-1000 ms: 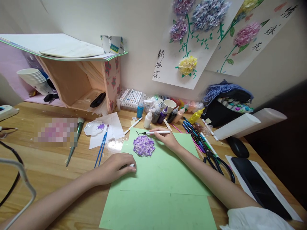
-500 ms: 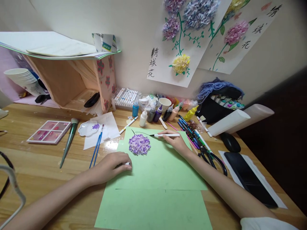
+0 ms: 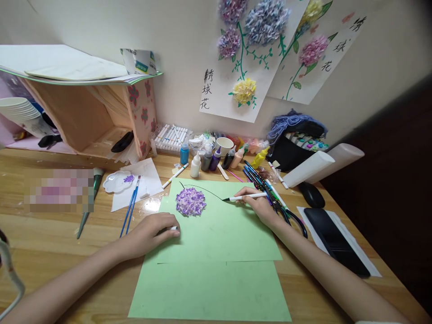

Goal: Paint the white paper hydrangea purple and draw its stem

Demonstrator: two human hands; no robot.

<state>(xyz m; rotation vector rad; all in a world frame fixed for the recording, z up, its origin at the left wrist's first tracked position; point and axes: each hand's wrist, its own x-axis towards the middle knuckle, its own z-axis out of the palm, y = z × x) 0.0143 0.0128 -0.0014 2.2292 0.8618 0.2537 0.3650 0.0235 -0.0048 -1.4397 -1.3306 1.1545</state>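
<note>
In my right hand [image 3: 258,204] is a white marker [image 3: 246,196] with a black tip, held in a pinch. Its tip touches the upper green sheet [image 3: 216,238] at the end of a thin curved black line [image 3: 205,188]. The line arches from above a purple paper-scrap flower [image 3: 191,202], which sits on the sheet's left part. My left hand [image 3: 162,229] rests on the sheet's left edge, fingers curled around a small white piece, likely a marker cap [image 3: 174,228], mostly hidden. A second green sheet [image 3: 209,292] lies beneath, nearer to me.
Paint bottles [image 3: 214,159] and a paper cup [image 3: 224,145] stand behind the sheet. Pens and black scissors [image 3: 297,225] lie right, near a phone [image 3: 334,243]. Blue brushes [image 3: 131,202] and a white palette [image 3: 116,182] lie left. Flower pictures [image 3: 249,58] hang on the wall.
My right hand has moved the marker right and slightly down, and the black line has grown longer behind its tip. My left hand stays on the sheet. The whole view has shifted a little.
</note>
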